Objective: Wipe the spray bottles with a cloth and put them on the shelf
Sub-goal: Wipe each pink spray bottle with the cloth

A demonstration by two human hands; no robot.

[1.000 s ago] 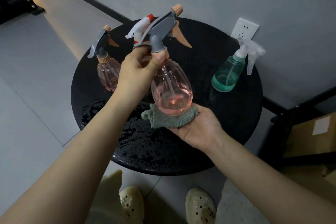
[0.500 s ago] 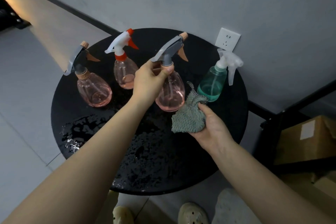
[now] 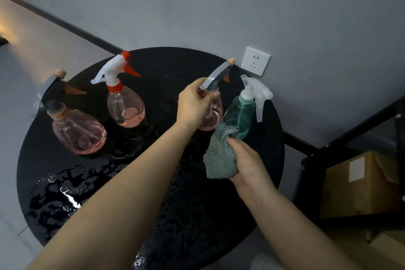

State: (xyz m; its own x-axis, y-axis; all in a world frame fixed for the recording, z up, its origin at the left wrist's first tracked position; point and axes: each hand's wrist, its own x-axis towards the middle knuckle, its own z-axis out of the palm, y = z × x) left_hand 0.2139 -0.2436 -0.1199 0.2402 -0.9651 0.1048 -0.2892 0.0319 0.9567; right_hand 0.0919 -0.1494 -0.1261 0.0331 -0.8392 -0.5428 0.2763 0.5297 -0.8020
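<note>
Left hand (image 3: pixel 194 103) is clamped round the neck of a pink bottle (image 3: pixel 211 114), fingers curled just under its grey trigger head, and the bottle sits low over the far side of the round black bench (image 3: pixel 197 215); whether its base touches the top, I can't tell from here. Right hand (image 3: pixel 247 162) grips a bunched grey-green cloth (image 3: pixel 220 160), thumb pinching the upper fold, and the cloth's top edge is right up against the foot of the green bottle (image 3: pixel 240 116). That green one stands upright just right of the held bottle, clear trigger pointing down to the right, close to the bench's back edge.

Over on the left, two more pink bottles stand upright and untouched: one with a white and red sprayer (image 3: pixel 127 105) toward the back, and a squat one with a grey sprayer and tan collar (image 3: pixel 76 131) near the left rim. Water (image 3: pixel 65 195) lies pooled and beaded across the near-left part of the bench.

Behind, a white wall socket (image 3: pixel 255 64) sits just above the bench's edge. To the right stands a black shelf frame (image 3: pixel 350 138) with a cardboard box (image 3: pixel 359 184) inside it, a white label on its face.
</note>
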